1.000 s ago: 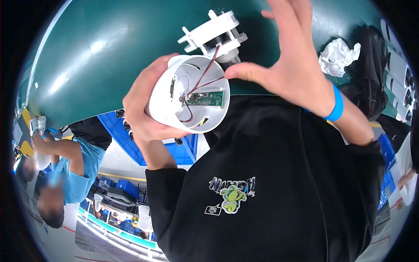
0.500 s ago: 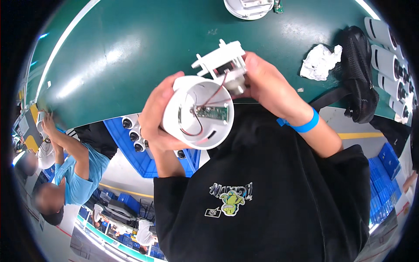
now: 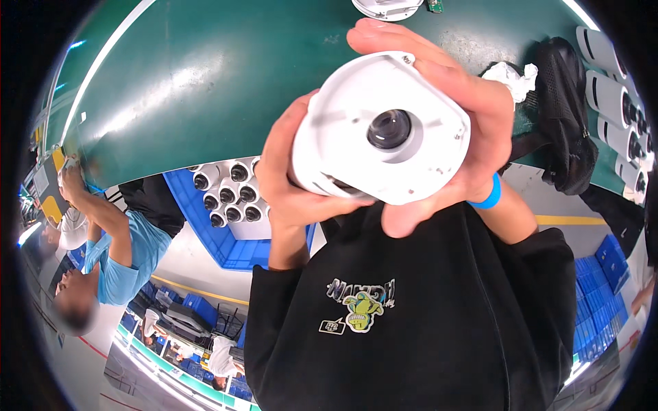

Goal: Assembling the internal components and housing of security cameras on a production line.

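Between my two hands is a white security camera (image 3: 356,123), held up close with its front facing me. A dark round lens (image 3: 389,129) sits in the middle of its white front plate. My left hand (image 3: 284,164) wraps round the left side of the housing, thumb low beneath it. On the right, my right hand (image 3: 473,116) curves over the edge of the front plate, fingers along the top and thumb below. A dark gap shows between plate and housing at the lower left. The inside is hidden.
A blue bin (image 3: 226,250) with several white cameras stands below the table edge at left. At right lie crumpled white paper (image 3: 513,81), a black bag (image 3: 563,116) and more cameras (image 3: 606,99). A white round part (image 3: 387,8) lies at the far edge. A co-worker in blue (image 3: 133,253) sits left.
The front piece, held apart in my right hand before, now covers the housing's open end. The circuit board and wires inside are out of sight. The housing has come up and right.
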The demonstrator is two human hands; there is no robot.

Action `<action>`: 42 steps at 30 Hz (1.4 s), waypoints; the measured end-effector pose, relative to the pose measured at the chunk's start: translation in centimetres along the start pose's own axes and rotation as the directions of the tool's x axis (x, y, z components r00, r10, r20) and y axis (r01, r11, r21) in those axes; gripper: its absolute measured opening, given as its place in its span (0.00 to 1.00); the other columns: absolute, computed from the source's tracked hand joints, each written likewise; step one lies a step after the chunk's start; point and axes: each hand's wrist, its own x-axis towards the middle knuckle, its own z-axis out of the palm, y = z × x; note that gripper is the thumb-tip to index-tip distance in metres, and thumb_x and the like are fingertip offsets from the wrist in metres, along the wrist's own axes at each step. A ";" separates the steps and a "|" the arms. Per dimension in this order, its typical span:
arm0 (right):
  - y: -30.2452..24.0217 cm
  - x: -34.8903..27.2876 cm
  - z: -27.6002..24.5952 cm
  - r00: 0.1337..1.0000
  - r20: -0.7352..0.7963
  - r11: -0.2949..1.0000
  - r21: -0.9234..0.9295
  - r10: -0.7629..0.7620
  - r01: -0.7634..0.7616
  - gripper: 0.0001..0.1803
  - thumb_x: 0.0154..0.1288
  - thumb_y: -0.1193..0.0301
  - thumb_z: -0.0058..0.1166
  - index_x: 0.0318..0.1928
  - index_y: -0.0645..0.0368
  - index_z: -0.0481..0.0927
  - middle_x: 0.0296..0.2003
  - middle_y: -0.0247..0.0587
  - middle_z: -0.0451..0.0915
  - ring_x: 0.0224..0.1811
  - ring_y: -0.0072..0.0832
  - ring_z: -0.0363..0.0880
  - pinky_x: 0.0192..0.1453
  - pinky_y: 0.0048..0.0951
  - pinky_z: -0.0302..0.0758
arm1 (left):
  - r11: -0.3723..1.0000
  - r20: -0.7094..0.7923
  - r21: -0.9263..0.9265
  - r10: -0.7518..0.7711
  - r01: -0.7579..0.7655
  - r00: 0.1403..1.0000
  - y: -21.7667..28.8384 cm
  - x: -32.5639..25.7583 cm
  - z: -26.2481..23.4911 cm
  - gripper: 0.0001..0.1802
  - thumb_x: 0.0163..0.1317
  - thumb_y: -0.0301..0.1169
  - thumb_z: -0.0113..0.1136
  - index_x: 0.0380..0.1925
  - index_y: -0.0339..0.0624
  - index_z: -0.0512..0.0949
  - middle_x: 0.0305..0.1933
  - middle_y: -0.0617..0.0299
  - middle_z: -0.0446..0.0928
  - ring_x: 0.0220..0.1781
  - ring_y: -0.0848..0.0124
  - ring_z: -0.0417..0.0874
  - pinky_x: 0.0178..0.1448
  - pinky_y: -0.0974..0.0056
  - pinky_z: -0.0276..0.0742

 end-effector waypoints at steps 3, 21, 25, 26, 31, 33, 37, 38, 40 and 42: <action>1.4 -2.1 0.6 0.995 -0.080 0.973 0.225 0.061 -0.042 0.57 0.36 0.40 0.69 0.61 0.61 0.58 0.56 0.72 0.68 0.66 0.60 0.58 0.65 0.54 0.62 | 0.939 -0.276 -0.251 0.162 -0.233 0.947 -1.7 0.1 2.9 0.56 0.26 0.36 0.84 0.58 0.26 0.65 0.57 0.39 0.71 0.54 0.52 0.78 0.57 0.54 0.76; -2.5 -1.2 -4.7 0.789 0.189 0.809 -0.196 0.585 -0.553 0.45 0.43 0.53 0.70 0.56 0.67 0.66 0.56 0.51 0.65 0.57 0.37 0.68 0.61 0.36 0.63 | 0.997 -0.075 0.071 0.008 -0.003 0.997 -2.0 -0.1 1.4 0.51 0.27 0.43 0.82 0.53 0.29 0.71 0.51 0.40 0.76 0.51 0.50 0.80 0.54 0.55 0.77; -3.1 1.1 -5.8 0.766 0.340 0.831 -0.338 0.545 -0.441 0.41 0.40 0.62 0.69 0.56 0.66 0.68 0.52 0.49 0.70 0.55 0.38 0.69 0.60 0.34 0.64 | 0.995 -0.112 0.100 0.021 -0.010 0.993 -1.9 -0.1 1.4 0.50 0.28 0.44 0.82 0.53 0.29 0.71 0.51 0.40 0.75 0.51 0.50 0.80 0.53 0.55 0.78; -3.4 1.2 -5.9 0.766 0.344 0.832 -0.339 0.543 -0.438 0.41 0.40 0.62 0.69 0.56 0.66 0.68 0.52 0.49 0.70 0.55 0.38 0.69 0.60 0.34 0.64 | 0.984 -0.099 0.164 0.087 -0.070 0.991 -2.0 0.3 1.2 0.50 0.28 0.44 0.82 0.53 0.29 0.71 0.51 0.39 0.75 0.51 0.50 0.80 0.52 0.55 0.78; -3.6 1.8 -5.9 0.810 0.399 0.865 -0.438 0.430 -0.244 0.36 0.36 0.75 0.61 0.54 0.65 0.73 0.50 0.48 0.75 0.48 0.43 0.75 0.52 0.37 0.72 | 0.995 -0.031 0.094 0.042 -0.039 0.999 -2.0 0.4 0.9 0.50 0.27 0.43 0.82 0.53 0.28 0.72 0.51 0.39 0.75 0.50 0.50 0.81 0.52 0.56 0.78; -3.7 2.1 -6.1 0.820 0.466 0.897 -0.423 0.333 -0.124 0.36 0.34 0.79 0.58 0.54 0.65 0.73 0.51 0.50 0.76 0.48 0.44 0.76 0.51 0.38 0.74 | 0.998 -0.022 0.042 0.053 -0.052 0.998 -2.0 0.4 1.0 0.51 0.25 0.43 0.82 0.53 0.27 0.72 0.50 0.39 0.76 0.51 0.51 0.81 0.54 0.56 0.78; -3.9 3.3 -6.4 0.748 0.551 0.892 -0.437 0.370 -0.119 0.39 0.33 0.82 0.57 0.56 0.66 0.72 0.52 0.51 0.75 0.49 0.45 0.76 0.51 0.37 0.74 | 0.999 0.057 -0.046 0.022 -0.019 0.998 -2.3 0.7 0.5 0.55 0.24 0.38 0.83 0.55 0.23 0.68 0.53 0.42 0.76 0.53 0.59 0.79 0.59 0.60 0.72; -3.9 3.5 -6.5 0.714 0.578 0.879 -0.463 0.395 -0.112 0.39 0.32 0.83 0.58 0.56 0.66 0.72 0.52 0.52 0.74 0.50 0.45 0.76 0.51 0.37 0.74 | 1.000 0.085 -0.015 0.025 -0.024 0.996 -2.3 0.8 0.3 0.55 0.24 0.39 0.83 0.55 0.23 0.68 0.53 0.42 0.76 0.53 0.59 0.79 0.59 0.60 0.72; -4.1 3.4 -6.7 0.686 0.588 0.871 -0.470 0.428 -0.141 0.40 0.33 0.84 0.57 0.57 0.67 0.71 0.52 0.52 0.74 0.51 0.46 0.75 0.51 0.36 0.74 | 0.999 0.105 -0.011 0.040 -0.039 0.994 -2.4 1.0 0.2 0.55 0.25 0.41 0.83 0.55 0.23 0.69 0.53 0.43 0.76 0.53 0.59 0.79 0.58 0.60 0.73; -4.3 3.1 -6.4 0.689 0.524 0.843 -0.477 0.501 -0.251 0.38 0.36 0.85 0.57 0.57 0.66 0.71 0.52 0.51 0.74 0.52 0.46 0.75 0.52 0.36 0.74 | 0.999 0.059 0.024 0.023 -0.024 0.998 -2.2 1.1 0.5 0.48 0.24 0.42 0.82 0.50 0.29 0.75 0.51 0.43 0.77 0.52 0.52 0.81 0.56 0.57 0.76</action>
